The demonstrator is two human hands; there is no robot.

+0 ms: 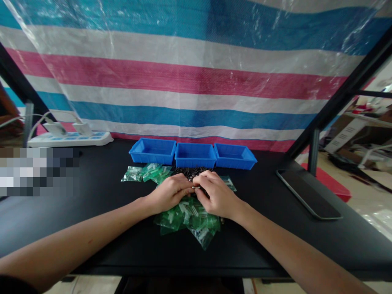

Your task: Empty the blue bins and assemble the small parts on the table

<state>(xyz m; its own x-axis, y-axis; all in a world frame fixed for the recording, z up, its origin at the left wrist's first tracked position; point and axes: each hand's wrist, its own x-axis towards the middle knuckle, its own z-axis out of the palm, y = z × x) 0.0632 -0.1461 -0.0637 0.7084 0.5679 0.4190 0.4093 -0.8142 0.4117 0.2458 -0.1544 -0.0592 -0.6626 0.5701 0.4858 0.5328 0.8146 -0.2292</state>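
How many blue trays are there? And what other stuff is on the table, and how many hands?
Blue trays: 3
Hands, left and right: 2
Power strip: 1
Phone: 1
Green bags: a pile, too many to count
Total without the bags: 7

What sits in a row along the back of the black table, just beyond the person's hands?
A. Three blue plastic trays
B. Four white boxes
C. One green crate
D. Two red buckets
A. Three blue plastic trays stand side by side behind the left hand and right hand, which meet over a pile of green plastic packets.
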